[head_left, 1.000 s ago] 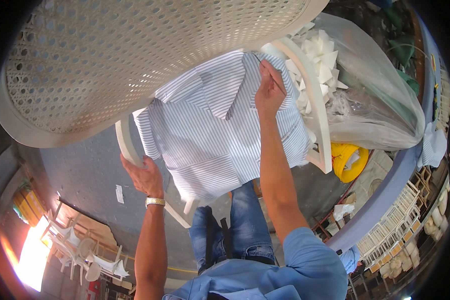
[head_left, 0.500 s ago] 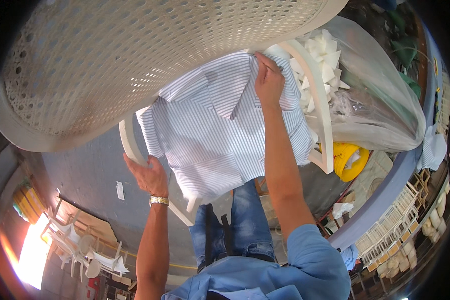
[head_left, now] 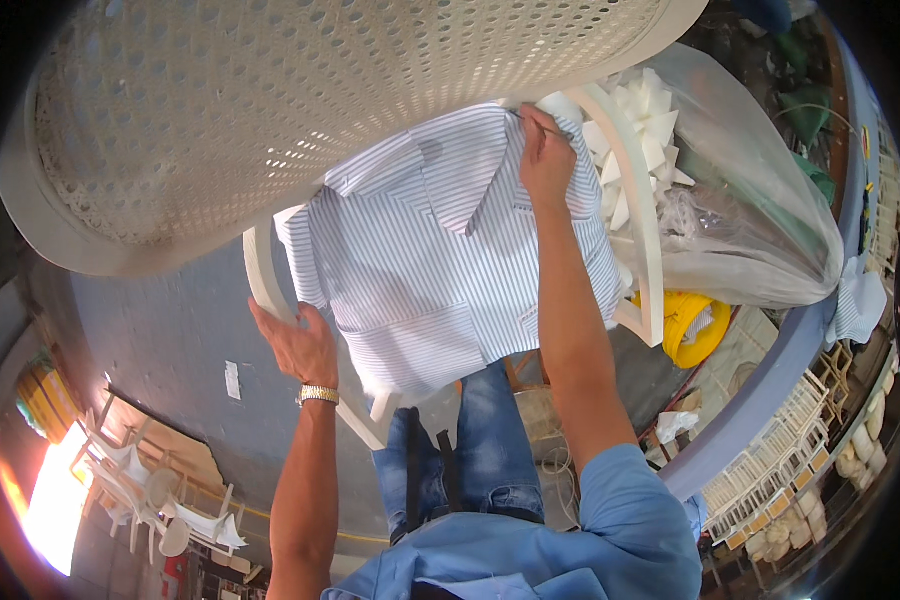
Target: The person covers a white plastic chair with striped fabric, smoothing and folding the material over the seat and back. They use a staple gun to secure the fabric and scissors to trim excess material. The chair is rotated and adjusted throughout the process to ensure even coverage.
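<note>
A cream chair with a woven cane back (head_left: 300, 110) stands in front of me. Blue-and-white striped fabric (head_left: 390, 265) lies over its seat, with a loose folded flap toward the backrest. My left hand (head_left: 305, 345), with a watch on its wrist, grips the curved left chair arm (head_left: 262, 268). At the far right corner of the fabric, beside the backrest, my right hand (head_left: 548, 165) is closed. A thin dark tool (head_left: 545, 125) shows between its fingers; its exact kind is too small to tell. The right chair arm (head_left: 642, 200) curves past that hand.
Right of the chair, a clear plastic bag (head_left: 760, 230) lies by a heap of white foam pieces (head_left: 645, 130). A yellow bucket (head_left: 698, 345) with striped cloth sits below. Several chair frames (head_left: 155, 490) stand at the lower left; more line the right, beyond a bluish-grey edge (head_left: 760, 430).
My right hand has shifted slightly right at the fabric corner, and the thin dark tool now shows in it. The left hand keeps its hold on the chair arm. The view has tilted slightly.
</note>
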`<state>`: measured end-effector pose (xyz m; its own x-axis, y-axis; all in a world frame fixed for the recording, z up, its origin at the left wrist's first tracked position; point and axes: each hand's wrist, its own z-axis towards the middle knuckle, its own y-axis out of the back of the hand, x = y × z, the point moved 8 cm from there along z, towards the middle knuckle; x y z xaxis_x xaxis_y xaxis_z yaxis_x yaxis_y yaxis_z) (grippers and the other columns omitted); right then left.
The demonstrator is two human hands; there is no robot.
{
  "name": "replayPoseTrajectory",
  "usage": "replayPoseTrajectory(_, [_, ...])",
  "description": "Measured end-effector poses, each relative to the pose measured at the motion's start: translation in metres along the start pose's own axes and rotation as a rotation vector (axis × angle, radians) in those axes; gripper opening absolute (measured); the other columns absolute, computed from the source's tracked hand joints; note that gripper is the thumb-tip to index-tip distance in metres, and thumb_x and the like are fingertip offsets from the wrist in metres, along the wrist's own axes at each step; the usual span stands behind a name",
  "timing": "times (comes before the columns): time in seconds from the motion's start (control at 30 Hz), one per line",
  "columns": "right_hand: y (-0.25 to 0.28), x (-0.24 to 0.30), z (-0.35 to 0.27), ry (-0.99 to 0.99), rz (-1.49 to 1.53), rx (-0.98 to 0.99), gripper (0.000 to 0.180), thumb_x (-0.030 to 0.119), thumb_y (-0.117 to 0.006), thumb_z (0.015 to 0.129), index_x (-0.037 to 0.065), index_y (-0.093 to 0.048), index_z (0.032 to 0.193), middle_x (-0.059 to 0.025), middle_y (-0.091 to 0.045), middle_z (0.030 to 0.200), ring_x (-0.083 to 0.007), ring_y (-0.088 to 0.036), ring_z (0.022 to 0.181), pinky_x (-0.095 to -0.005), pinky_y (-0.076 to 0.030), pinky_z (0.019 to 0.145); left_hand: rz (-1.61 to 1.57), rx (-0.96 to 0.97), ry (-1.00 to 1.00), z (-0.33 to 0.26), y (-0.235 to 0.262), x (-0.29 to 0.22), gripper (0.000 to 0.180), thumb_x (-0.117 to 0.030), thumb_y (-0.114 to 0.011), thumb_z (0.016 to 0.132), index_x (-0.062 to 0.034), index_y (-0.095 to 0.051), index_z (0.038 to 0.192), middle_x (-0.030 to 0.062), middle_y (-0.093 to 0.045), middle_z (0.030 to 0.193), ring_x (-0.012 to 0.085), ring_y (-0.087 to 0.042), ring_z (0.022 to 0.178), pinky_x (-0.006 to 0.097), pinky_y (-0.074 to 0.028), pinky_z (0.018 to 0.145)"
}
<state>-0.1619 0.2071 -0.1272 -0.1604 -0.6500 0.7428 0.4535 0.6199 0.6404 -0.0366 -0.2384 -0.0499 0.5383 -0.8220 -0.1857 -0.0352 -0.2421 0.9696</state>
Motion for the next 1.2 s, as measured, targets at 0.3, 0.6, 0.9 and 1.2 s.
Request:
replayPoseTrajectory(0.3, [0.026, 0.024, 0.006, -0.001, 0.106, -0.062, 0.021, 0.013, -0.057, 0.101, 0.009, -0.074, 0.113, -0.0155, -0.075, 0.106, -0.0345, -0.072, 0.096, -0.0399, -0.057, 0.084, -0.038, -0.017, -0.005, 0.002, 0.003, -0.005, 0.084, -0.021, -0.064, 0.089, -0.0031, -0.022, 0.160, 0.0267, -0.046, 0.150, 0.0459, -0.058, 0.125, 0.051, -0.052, 0.098])
replayPoseTrajectory(0.6, [-0.005, 0.018, 0.016, 0.064, -0.310, 0.193, 0.020, 0.007, -0.057, 0.101, 0.005, -0.073, 0.114, -0.0127, -0.076, 0.106, -0.0282, -0.073, 0.098, -0.0372, -0.056, 0.088, -0.056, 0.029, 0.054, 0.000, 0.002, -0.004, 0.082, -0.022, -0.065, 0.089, -0.0047, -0.026, 0.159, 0.0263, -0.050, 0.146, 0.0453, -0.061, 0.121, 0.050, -0.052, 0.098])
replayPoseTrajectory(0.9, [-0.030, 0.147, -0.102, 0.085, 0.288, 0.361, 0.022, 0.007, -0.060, 0.101, 0.008, -0.075, 0.118, -0.0094, -0.077, 0.115, -0.0231, -0.073, 0.110, -0.0326, -0.058, 0.092, -0.067, 0.023, 0.102, 0.001, 0.009, -0.002, 0.085, -0.023, -0.066, 0.088, -0.0069, -0.024, 0.160, 0.0217, -0.058, 0.130, 0.0420, -0.066, 0.107, 0.051, -0.055, 0.087])
replayPoseTrajectory(1.2, [-0.126, 0.177, -0.139, 0.160, 0.526, 0.402, 0.029, -0.004, -0.062, 0.095, 0.010, -0.075, 0.118, -0.0099, -0.076, 0.116, -0.0253, -0.074, 0.104, -0.0324, -0.059, 0.087, -0.083, -0.012, 0.046, 0.001, 0.008, -0.002, 0.086, -0.022, -0.066, 0.086, -0.0032, -0.024, 0.159, 0.0207, -0.059, 0.120, 0.0399, -0.067, 0.098, 0.048, -0.056, 0.076])
